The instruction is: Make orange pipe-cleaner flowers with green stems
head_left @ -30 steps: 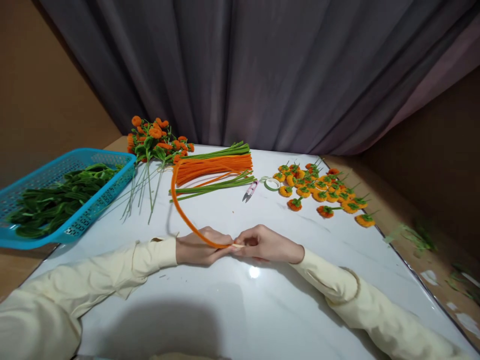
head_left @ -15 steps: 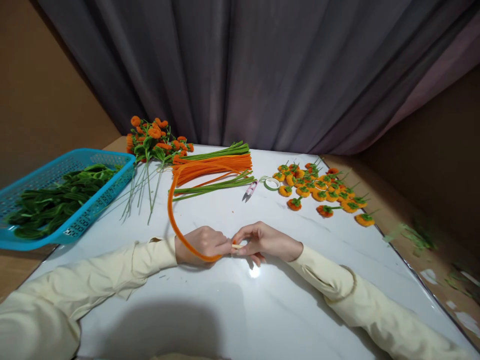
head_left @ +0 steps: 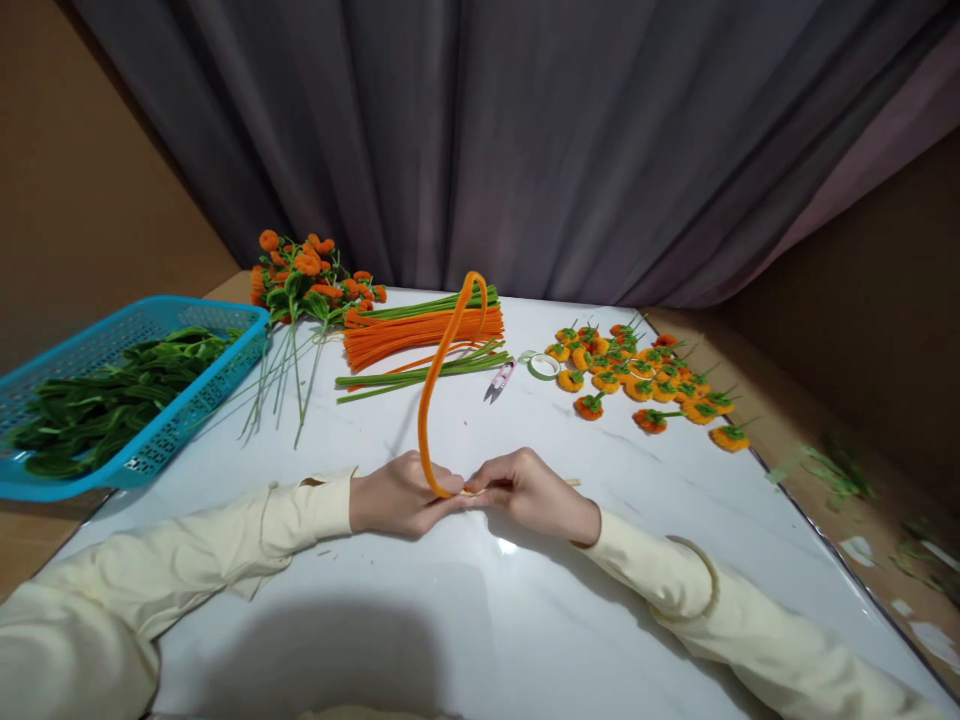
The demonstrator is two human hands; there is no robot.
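Note:
My left hand (head_left: 409, 495) is closed, its fingertips pinching the lower end of an orange pipe cleaner (head_left: 426, 415). From there the pipe cleaner rises in a tall arc, and its bent top overlaps the bundles behind. Touching it fingertip to fingertip, my right hand (head_left: 538, 497) is closed round a thin pale wooden stick (head_left: 574, 482). One end of the stick pokes out behind the right hand, and a little shows between the two hands. How the pipe cleaner meets the stick is mostly hidden by my fingers.
Beyond my hands lie orange pipe cleaners (head_left: 390, 342), green pipe cleaners (head_left: 420, 374), small pink-handled snips (head_left: 499, 382) and a tape roll (head_left: 544, 367). Orange flower heads (head_left: 651, 421) spread at right. A blue basket (head_left: 191, 400) of green leaves and stemmed orange flowers (head_left: 307, 262) are at left.
The orange pipe cleaner has swung from beside my left wrist to an upright arc above my fingers. My right hand's fingers have closed in, and the stick now sticks out behind it.

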